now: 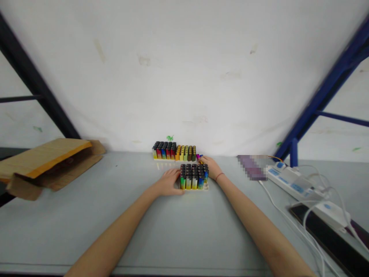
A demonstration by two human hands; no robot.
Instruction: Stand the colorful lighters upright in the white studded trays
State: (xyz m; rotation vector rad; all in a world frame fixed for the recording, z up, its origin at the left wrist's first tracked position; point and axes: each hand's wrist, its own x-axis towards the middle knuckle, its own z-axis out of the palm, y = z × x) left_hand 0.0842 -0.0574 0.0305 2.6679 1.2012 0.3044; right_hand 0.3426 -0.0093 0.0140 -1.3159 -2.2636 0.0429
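Smooth grey tabletop (86,215), left hand (168,184) spread against glossy lighter block (193,177), right hand (210,166) pinching one lighter (199,157).

Even, bright diffuse light, soft shadows only. Mild sheen on counter (184,231). Strong wide-angle bending at edges; overall slightly soft, one patch pixelated.

Both my bare forearms reach forward from the lower corners and draw in toward each other. My left hand (168,182) lies palm down, wrist straight, its fingers (176,175) stretched forward and loosely together. My right hand (210,165) sits a little farther out, wrist bent slightly inward, a thin band around it, its fingertips pointing left and curled; I cannot tell whether they pinch anything.
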